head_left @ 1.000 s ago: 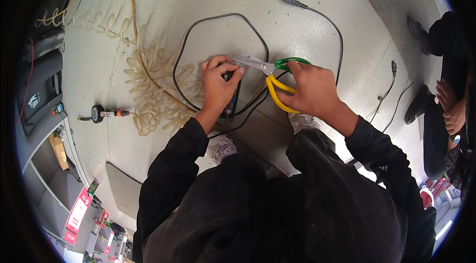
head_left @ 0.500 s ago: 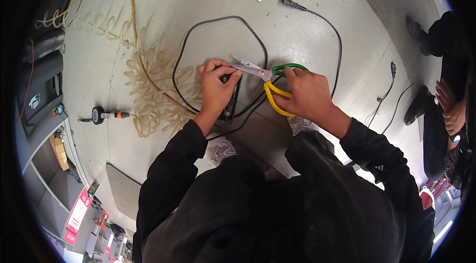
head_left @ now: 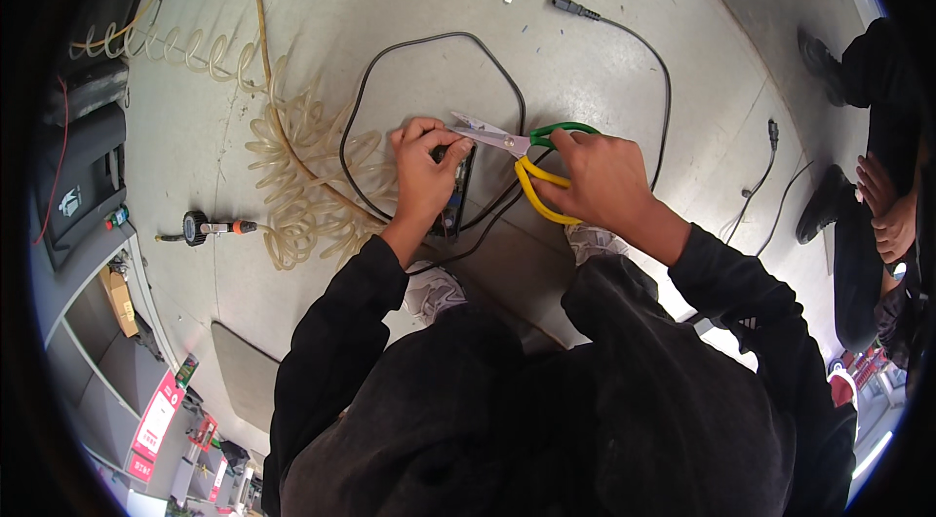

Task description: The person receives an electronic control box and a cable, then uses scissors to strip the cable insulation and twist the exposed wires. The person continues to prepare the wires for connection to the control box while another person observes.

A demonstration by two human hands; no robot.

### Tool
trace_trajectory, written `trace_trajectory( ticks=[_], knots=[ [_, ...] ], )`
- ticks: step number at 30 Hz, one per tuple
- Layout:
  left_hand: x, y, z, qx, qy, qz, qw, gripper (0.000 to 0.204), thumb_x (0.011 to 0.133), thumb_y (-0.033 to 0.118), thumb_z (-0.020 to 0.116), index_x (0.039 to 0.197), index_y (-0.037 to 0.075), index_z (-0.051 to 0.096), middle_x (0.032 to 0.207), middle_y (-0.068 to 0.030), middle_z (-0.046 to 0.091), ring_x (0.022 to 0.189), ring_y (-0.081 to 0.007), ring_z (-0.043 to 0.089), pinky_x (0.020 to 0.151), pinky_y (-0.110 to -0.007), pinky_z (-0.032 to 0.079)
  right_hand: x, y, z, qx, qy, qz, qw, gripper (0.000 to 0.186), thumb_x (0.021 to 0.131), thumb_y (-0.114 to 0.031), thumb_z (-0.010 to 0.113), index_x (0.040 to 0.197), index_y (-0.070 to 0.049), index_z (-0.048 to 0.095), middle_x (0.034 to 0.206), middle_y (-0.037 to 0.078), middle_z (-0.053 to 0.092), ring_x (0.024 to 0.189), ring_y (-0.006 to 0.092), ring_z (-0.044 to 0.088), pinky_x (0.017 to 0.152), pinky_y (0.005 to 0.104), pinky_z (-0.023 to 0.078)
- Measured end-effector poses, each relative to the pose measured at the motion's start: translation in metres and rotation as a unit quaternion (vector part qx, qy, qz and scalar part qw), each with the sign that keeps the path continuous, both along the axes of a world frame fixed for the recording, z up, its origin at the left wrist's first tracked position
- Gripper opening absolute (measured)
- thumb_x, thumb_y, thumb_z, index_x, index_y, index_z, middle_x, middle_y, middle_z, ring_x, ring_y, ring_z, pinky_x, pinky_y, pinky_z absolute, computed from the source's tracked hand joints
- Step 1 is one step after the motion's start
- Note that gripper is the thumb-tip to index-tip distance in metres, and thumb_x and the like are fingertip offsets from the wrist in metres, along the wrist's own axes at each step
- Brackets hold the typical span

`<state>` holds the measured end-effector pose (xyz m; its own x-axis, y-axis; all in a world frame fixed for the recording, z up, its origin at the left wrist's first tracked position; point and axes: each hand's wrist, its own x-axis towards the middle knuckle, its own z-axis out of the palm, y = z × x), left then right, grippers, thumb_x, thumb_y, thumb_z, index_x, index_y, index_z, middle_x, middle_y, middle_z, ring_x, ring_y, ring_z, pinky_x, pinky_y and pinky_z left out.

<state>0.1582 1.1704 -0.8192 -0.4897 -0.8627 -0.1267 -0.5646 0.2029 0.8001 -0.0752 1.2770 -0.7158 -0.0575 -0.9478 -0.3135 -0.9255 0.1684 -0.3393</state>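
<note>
In my right hand (head_left: 609, 181) is a pair of scissors (head_left: 512, 144) with one green and one yellow handle. The blades are spread and point left, toward the fingertips of my left hand (head_left: 421, 176). Those fingers are pinched together by the blades; what they hold is too small and hidden to make out. Below my left fingers, between my feet, is a narrow dark case (head_left: 451, 215) with what looks like electronic parts inside, partly covered by the hand. A black cable (head_left: 494, 60) loops over the floor around and past the hands.
Left of my hands lie a tangled clear coiled hose (head_left: 292, 152) and a round gauge with an orange fitting (head_left: 197, 228). A black plug (head_left: 575, 7) lies ahead, and another short cable (head_left: 772, 139) to the right. A person in dark trousers (head_left: 858, 264) is at the right edge.
Both hands keep nearly the same pose. The scissors have shifted very slightly left, still spread beside my left fingertips.
</note>
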Motion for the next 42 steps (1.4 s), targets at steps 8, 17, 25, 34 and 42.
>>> trace_trajectory(
  ticks=[8,17,25,34,42],
  knots=[
    [-0.001,-0.001,0.002,-0.003,-0.003,-0.003,1.000,0.012,0.084,0.014,0.085,0.091,0.005,0.080,0.104,-0.0037,0.065,0.108,-0.0267,0.051,0.098,-0.038,0.041,-0.001,0.006,-0.005,-0.004,-0.021,-0.016,1.000,0.046,0.083,-0.049,0.078,0.095,-0.006,0.072,0.071,0.011,0.070,0.063,0.0304,0.071,0.057,0.0408,0.055],
    [0.000,-0.001,0.001,-0.001,0.000,0.003,1.000,0.014,0.083,0.016,0.086,0.090,0.006,0.080,0.102,-0.0034,0.065,0.108,-0.0275,0.050,0.098,-0.039,0.041,-0.004,0.011,-0.012,0.021,-0.022,-0.029,0.999,0.042,0.081,-0.044,0.081,0.102,-0.008,0.076,0.071,0.012,0.070,0.061,0.0324,0.070,0.057,0.0417,0.055],
    [0.001,-0.001,0.000,-0.005,-0.004,-0.004,1.000,0.015,0.086,0.019,0.085,0.091,0.006,0.079,0.104,-0.0041,0.066,0.108,-0.0275,0.052,0.098,-0.040,0.042,-0.016,0.009,-0.005,-0.016,-0.055,-0.116,0.992,0.043,0.083,-0.044,0.078,0.102,-0.005,0.076,0.071,0.014,0.072,0.063,0.0340,0.072,0.060,0.0426,0.057],
    [-0.001,-0.002,0.010,-0.009,-0.003,-0.029,1.000,0.011,0.092,0.016,0.077,0.095,0.006,0.075,0.109,-0.0049,0.065,0.112,-0.0280,0.050,0.100,-0.039,0.041,-0.067,0.006,-0.030,-0.024,0.030,-0.181,0.983,0.043,0.087,-0.043,0.076,0.110,-0.005,0.072,0.079,0.016,0.074,0.072,0.0366,0.073,0.065,0.0453,0.058],
    [-0.005,-0.001,0.016,-0.036,0.022,-0.062,0.997,0.007,0.089,0.013,0.076,0.093,0.009,0.073,0.109,-0.0032,0.066,0.110,-0.0284,0.049,0.098,-0.041,0.039,-0.077,-0.003,-0.045,-0.124,0.004,-0.198,0.972,0.030,0.085,-0.019,0.078,0.109,-0.004,0.070,0.098,0.017,0.073,0.083,0.0378,0.073,0.072,0.0465,0.059]
  ],
)
